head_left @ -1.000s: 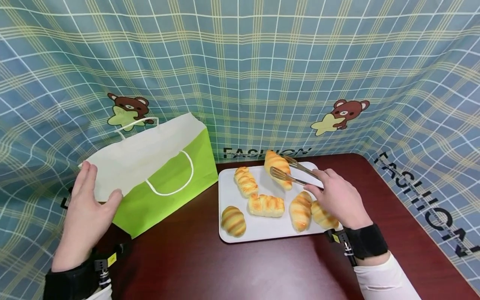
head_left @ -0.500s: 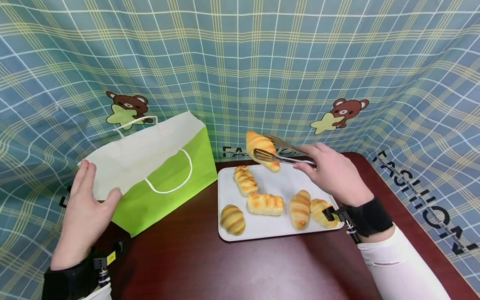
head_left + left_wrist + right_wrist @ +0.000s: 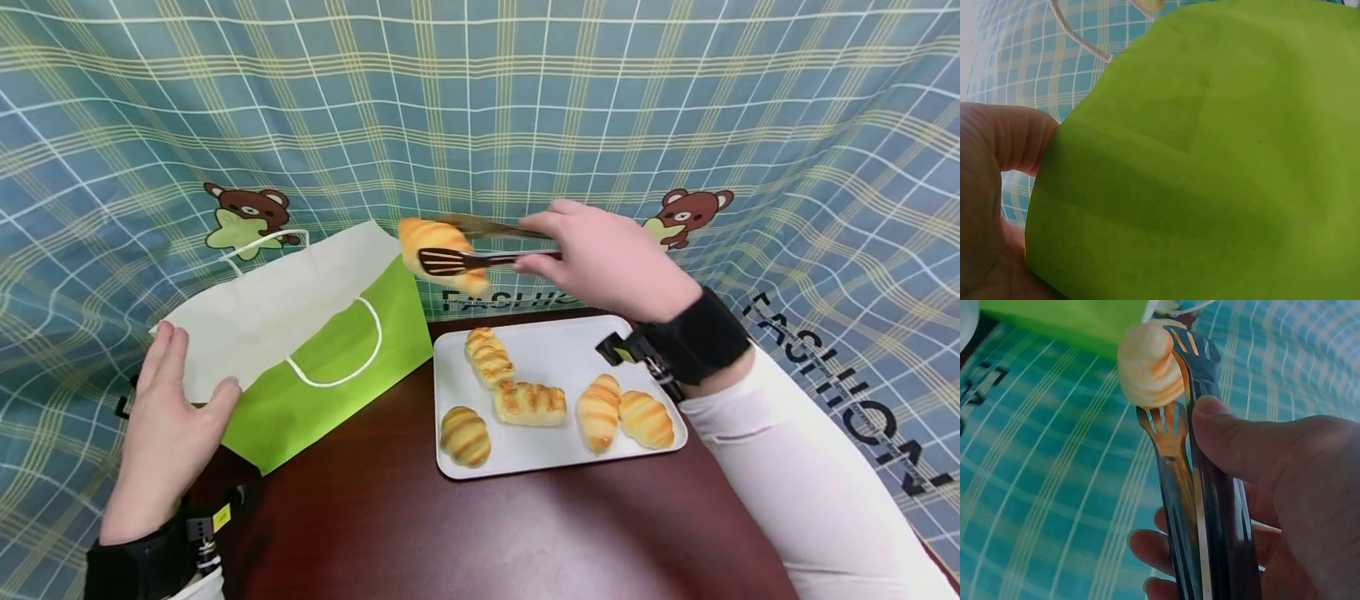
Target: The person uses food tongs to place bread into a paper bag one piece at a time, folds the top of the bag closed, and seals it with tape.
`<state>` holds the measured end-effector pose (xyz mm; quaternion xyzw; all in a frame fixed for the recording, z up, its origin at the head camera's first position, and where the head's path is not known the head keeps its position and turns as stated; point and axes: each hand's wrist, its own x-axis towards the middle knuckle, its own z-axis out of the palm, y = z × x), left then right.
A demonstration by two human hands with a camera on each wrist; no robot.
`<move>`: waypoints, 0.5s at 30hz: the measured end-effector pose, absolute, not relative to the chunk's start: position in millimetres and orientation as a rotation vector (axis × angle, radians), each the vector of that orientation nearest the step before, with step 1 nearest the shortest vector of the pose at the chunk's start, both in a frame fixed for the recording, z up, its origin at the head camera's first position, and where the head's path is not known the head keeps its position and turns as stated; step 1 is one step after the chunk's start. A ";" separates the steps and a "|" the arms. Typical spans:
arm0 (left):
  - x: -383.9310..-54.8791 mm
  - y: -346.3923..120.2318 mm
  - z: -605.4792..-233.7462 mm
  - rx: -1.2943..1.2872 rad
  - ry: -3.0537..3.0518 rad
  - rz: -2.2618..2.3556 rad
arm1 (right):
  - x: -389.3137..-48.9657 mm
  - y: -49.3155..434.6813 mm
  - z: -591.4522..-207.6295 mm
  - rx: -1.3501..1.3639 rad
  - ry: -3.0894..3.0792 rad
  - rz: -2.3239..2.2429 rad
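Observation:
In the head view my right hand (image 3: 611,258) grips metal serving tongs (image 3: 495,257) with slotted ends. A striped bread roll (image 3: 431,242) is pinched between those ends, in the air by the right top corner of a paper bag. In the right wrist view, thumb and fingers lie on either side of the tongs (image 3: 1216,487), with the roll (image 3: 1147,369) at the tips. The bag (image 3: 330,367), green with a white inside and white handles, stands at the left. My left hand (image 3: 176,417) rests against its left side, fingers extended and thumb spread.
A white tray (image 3: 540,333) right of the bag bears several bread rolls, among them a round striped one (image 3: 465,436) and a rectangular one (image 3: 530,403). The dark table (image 3: 480,533) is enclosed by a checked cloth (image 3: 480,125) at the back and sides.
My right hand has lifted the bread roll off the tray with the tongs and carried it up and left toward the bag. The left hand has stayed at the bag's side.

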<state>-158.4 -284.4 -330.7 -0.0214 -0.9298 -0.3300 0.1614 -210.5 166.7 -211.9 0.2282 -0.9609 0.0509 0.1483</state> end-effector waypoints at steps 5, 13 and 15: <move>-157.9 -285.2 -331.4 -0.050 -2.653 -0.932 | -225.9 132.4 -194.1 0.759 -2.785 0.085; -158.3 -283.5 -331.6 -0.045 -2.650 -0.932 | -248.2 90.9 -180.7 0.829 -2.811 0.019; -157.8 -283.6 -330.8 -0.049 -2.648 -0.931 | -251.7 82.4 -178.3 0.840 -2.823 0.023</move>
